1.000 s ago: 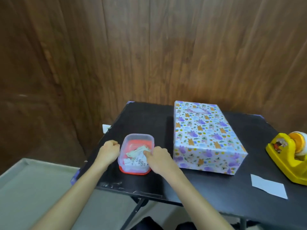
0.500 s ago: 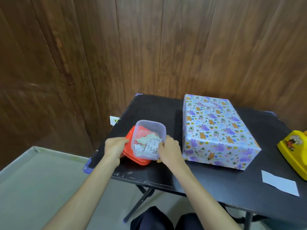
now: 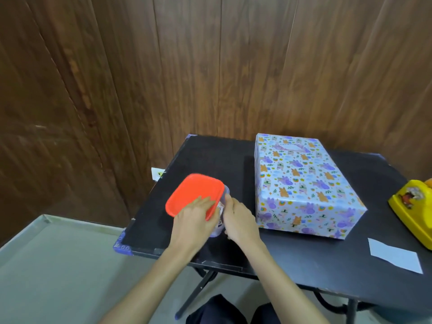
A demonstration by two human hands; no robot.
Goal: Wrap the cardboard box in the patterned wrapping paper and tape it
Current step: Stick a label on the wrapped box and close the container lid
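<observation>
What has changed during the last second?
The left hand pulled the red lid from under the clear tub and presses it on top. The right hand came out of the tub and holds its side. The wrapped box, tape dispenser and white paper stayed.

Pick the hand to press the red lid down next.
Left. The left hand lies on the red lid over the clear container; the right hand grips the container's side, steadying it.

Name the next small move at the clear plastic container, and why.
Probably press the red plastic lid down until it seats: it lies tilted over the clear plastic container, the left hand rests flat on it, and the right hand holds the container's side.
</observation>
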